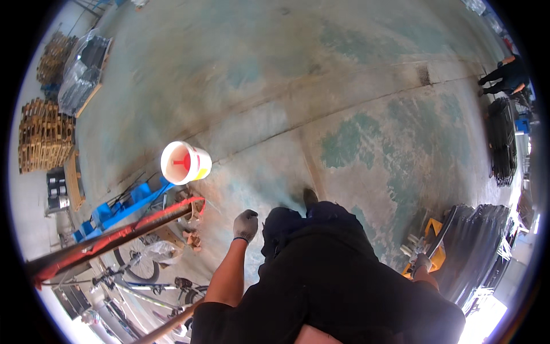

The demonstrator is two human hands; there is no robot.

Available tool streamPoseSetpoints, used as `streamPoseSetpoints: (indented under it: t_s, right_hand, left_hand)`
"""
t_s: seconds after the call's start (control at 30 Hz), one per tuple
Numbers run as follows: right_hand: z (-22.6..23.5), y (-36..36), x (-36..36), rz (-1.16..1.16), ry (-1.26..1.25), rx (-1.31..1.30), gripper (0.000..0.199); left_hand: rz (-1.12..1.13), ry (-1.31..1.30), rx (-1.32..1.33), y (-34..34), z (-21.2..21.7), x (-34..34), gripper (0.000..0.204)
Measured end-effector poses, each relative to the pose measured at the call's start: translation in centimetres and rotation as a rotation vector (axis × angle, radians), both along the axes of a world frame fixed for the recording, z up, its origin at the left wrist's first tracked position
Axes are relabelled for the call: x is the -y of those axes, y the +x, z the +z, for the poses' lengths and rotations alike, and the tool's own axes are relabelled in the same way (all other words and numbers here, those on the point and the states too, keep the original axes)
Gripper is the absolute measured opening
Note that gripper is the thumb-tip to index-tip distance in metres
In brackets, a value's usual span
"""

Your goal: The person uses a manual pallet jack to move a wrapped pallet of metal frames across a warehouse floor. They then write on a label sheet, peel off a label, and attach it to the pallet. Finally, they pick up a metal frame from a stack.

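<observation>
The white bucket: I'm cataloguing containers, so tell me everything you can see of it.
The white bucket looks like plastic: round, open-topped, apparently upright, with red and yellow markings on its outer side. A red object sits inside; its kind is unclear. It appears by the end of a blue structure; what supports it cannot be told. The left grip is apart from it.

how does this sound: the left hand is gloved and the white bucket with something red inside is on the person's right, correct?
Not quite: the head view shows the white bucket on the person's left, with something red inside. The left hand is gloved.
</observation>
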State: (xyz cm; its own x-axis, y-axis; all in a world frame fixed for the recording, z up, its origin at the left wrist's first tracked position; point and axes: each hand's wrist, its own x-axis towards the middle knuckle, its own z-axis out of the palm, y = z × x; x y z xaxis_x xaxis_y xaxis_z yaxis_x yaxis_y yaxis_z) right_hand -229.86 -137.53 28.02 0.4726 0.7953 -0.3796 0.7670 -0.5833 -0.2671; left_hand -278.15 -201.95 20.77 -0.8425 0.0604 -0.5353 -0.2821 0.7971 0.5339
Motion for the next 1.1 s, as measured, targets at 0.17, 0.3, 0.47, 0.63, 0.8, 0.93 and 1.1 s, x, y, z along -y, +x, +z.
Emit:
streamPoseSetpoints:
  t_s: [0.17, 0.3, 0.47, 0.63, 0.8, 0.93, 1.1]
  right_hand:
    - [1.5, -9.9, 5.8, -0.044, -0.033, -0.060, 0.020]
    - [0.1, -14.9, 9.5, 0.008, -0.021, 0.017, 0.030]
    - [2.2, -20.5, 9.5, 0.128, 0.060, 0.244, 0.043]
    - [0.6, -33.0, 18.6, 0.040, 0.045, 0.130, 0.048]
    - [2.5, -44.7, 23.2, 0.052, 0.026, 0.163, 0.051]
    - [1.7, -50.9, 24.5, -0.066, 0.012, 0.103, 0.042]
    - [-2.1, -61.4, 26.6, -0.013, 0.028, 0.156, 0.034]
  left_hand:
    - [0.227, 0.273, 0.119, -11.0, -3.8, -1.1, 0.026]
    - [-0.210, 0.181, -0.005, -19.5, -2.5, -0.6, 0.028]
    - [-0.095, 0.126, 0.139, -30.0, -4.0, 6.9, 0.032]
    - [-0.106, -0.002, -0.063, -44.0, -1.5, 16.0, 0.027]
    - [0.360, 0.323, 0.089, -51.9, -6.1, 19.8, 0.023]
    - [0.401, 0.387, 0.207, -53.6, -8.0, 18.3, 0.024]
    - [-0.019, 0.090, 0.250, -58.5, -7.0, 17.6, 0.031]
